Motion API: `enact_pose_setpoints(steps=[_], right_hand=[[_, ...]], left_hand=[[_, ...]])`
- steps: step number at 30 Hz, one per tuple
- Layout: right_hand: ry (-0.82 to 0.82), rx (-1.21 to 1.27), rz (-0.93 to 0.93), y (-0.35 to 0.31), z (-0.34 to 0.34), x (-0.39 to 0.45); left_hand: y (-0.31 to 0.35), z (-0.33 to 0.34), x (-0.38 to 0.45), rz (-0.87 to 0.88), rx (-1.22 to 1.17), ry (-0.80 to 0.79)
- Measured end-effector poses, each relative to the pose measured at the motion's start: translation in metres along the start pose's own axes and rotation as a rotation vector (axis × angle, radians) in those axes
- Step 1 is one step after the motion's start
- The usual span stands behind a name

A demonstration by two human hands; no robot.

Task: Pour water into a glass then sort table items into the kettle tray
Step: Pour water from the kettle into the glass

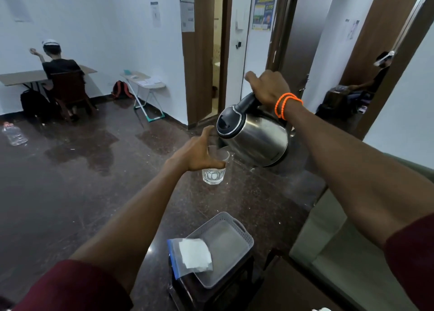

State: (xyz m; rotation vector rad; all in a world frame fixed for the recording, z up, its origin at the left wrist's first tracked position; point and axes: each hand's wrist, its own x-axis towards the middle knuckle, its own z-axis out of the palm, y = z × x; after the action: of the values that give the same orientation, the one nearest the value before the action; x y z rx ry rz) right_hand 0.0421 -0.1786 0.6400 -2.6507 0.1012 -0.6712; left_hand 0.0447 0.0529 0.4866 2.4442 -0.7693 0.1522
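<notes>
The right hand point(267, 88) has its fingers wrapped tight around the black handle of a steel kettle point(254, 137), an orange bead bracelet point(285, 104) looped at the wrist. The kettle hangs in the air, tipped down to the left so that its spout sits just over the rim of a clear glass point(215, 167). The black lid faces left and slightly up.

The left hand point(199, 153) grips the glass from the left side, thumb across the near wall and fingers curled round the far side, clamped on it. The glass is upright, held above the dark stone floor, and a little water shows in its thick base.

Both forearms are bare, and dark red sleeves point(70, 285) are pushed back near the elbows.

Nearer and below the hands, a pale grey slotted tray point(244, 238) rests tilted on a small dark stand point(211, 294). A zip bag point(190, 256) with a blue seal strip and a white folded paper inside lies across the tray's left rim, partly hanging outside it.

Far left, a seated person point(62, 75) faces a table point(21, 77) by the wall. A plastic bottle point(14, 133) lies on the floor at the left edge.
</notes>
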Motion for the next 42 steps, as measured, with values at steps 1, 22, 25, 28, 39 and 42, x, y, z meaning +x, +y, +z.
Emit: enact_pose_setpoints(steps=[1, 22, 25, 28, 39, 42], right_hand=[[0.002, -0.013, -0.018, -0.004, -0.001, 0.000], [-0.043, -0.262, -0.252, -0.016, -0.012, 0.000], [-0.036, -0.267, -0.263, -0.013, -0.013, 0.003], [-0.041, -0.267, -0.275, -0.012, -0.014, 0.006], [-0.021, -0.288, -0.305, -0.010, -0.019, 0.007], [-0.025, -0.293, -0.305, -0.010, -0.017, 0.008]], left_hand=[[0.002, -0.001, -0.001, 0.016, -0.005, -0.003], [0.017, 0.009, -0.007, 0.036, -0.033, 0.006], [0.018, 0.011, -0.006, 0.018, -0.031, 0.013], [0.017, 0.012, -0.005, 0.010, -0.027, 0.021], [0.010, 0.016, -0.002, -0.018, -0.011, 0.010], [0.009, 0.018, -0.001, -0.021, 0.001, 0.005]])
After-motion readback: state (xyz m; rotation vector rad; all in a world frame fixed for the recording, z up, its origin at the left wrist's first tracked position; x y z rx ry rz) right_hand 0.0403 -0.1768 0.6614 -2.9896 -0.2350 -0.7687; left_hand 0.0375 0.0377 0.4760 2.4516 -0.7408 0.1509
